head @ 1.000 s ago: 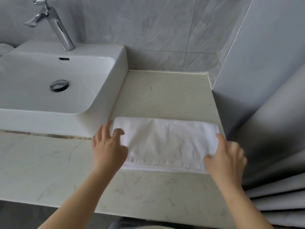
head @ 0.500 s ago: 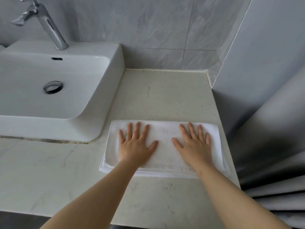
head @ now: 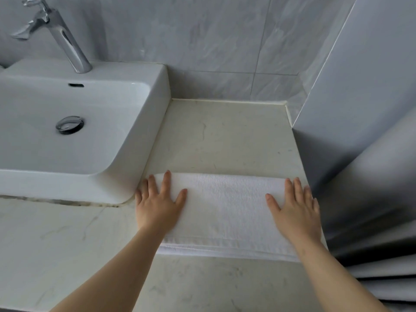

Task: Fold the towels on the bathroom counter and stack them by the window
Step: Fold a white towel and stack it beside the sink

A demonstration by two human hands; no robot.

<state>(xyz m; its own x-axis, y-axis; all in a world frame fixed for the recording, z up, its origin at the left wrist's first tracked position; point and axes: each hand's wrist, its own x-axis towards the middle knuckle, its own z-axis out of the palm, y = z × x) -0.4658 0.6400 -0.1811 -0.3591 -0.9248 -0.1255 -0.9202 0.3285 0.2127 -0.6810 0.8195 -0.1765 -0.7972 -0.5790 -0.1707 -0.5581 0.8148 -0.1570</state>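
Pale stone counter [head: 213, 136] beside a white sink [head: 135, 122], a folded white towel [head: 225, 210] lying on it.
Both hands press flat on the towel, fingers straight and spread, grasping nothing: the left hand [head: 157, 208] on its left end by the sink corner, the right hand [head: 295, 210] on its right end near the grey curtain [head: 371, 199]. Its near edge seems to show several layers.

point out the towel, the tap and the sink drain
towel [head: 225, 210], head view, the middle of its top layer
tap [head: 67, 46], head view, on its slanted chrome body
sink drain [head: 69, 124], head view, the centre of the chrome plug
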